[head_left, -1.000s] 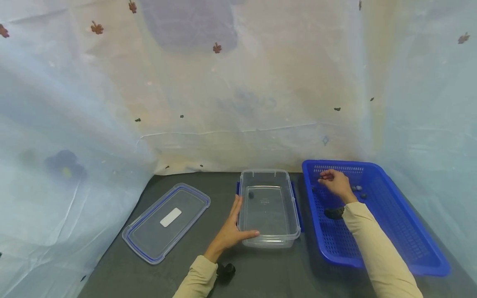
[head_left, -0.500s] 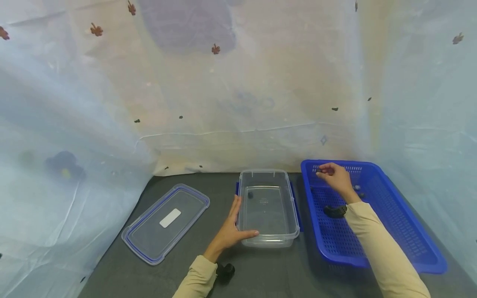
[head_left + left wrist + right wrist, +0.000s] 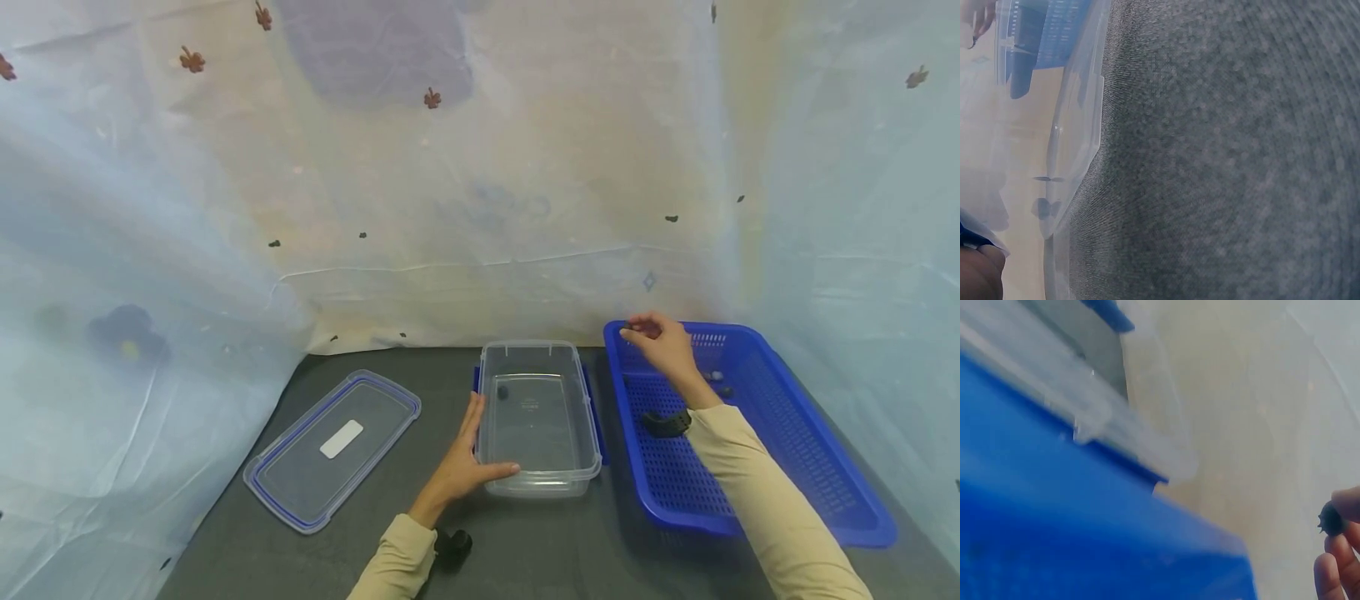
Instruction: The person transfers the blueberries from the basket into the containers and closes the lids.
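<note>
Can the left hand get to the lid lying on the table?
Probably yes. The left hand rests against the clear box, and the lid lies flat just to its left on the dark table, with nothing between them.

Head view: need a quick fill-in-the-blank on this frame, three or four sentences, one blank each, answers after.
1. The left hand rests on the clear ____ at its near left corner.
2. The right hand pinches a small dark piece above the far left corner of the ____ basket.
3. The lid lies on the table to the ____ of the left hand.

Missing words: container; blue; left
</note>
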Demonstrator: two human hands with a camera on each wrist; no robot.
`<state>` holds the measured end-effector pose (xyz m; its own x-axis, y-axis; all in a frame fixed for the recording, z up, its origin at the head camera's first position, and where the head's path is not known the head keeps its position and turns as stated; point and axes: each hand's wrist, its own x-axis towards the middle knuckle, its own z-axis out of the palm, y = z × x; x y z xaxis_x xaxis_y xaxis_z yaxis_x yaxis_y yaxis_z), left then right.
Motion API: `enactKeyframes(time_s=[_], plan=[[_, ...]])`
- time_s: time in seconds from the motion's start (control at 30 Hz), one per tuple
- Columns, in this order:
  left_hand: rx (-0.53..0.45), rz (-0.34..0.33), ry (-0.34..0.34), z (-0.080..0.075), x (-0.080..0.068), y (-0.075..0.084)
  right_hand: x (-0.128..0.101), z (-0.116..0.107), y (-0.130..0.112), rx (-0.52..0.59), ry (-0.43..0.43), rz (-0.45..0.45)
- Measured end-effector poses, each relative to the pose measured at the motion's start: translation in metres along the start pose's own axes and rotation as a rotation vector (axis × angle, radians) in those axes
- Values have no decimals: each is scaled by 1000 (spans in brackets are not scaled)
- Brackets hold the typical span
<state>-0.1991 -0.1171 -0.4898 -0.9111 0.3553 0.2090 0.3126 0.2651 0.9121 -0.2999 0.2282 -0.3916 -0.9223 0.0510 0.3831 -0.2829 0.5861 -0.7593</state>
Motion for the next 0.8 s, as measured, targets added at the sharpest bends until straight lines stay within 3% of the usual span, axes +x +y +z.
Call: enactKeyframes(time_s=[0.27,0.8], plan=[[8,2,2,0,1,-1,1,15,-29,74,0,16],[5,1,10,1,1,-2,-1,66,-76,180,-135,-47]])
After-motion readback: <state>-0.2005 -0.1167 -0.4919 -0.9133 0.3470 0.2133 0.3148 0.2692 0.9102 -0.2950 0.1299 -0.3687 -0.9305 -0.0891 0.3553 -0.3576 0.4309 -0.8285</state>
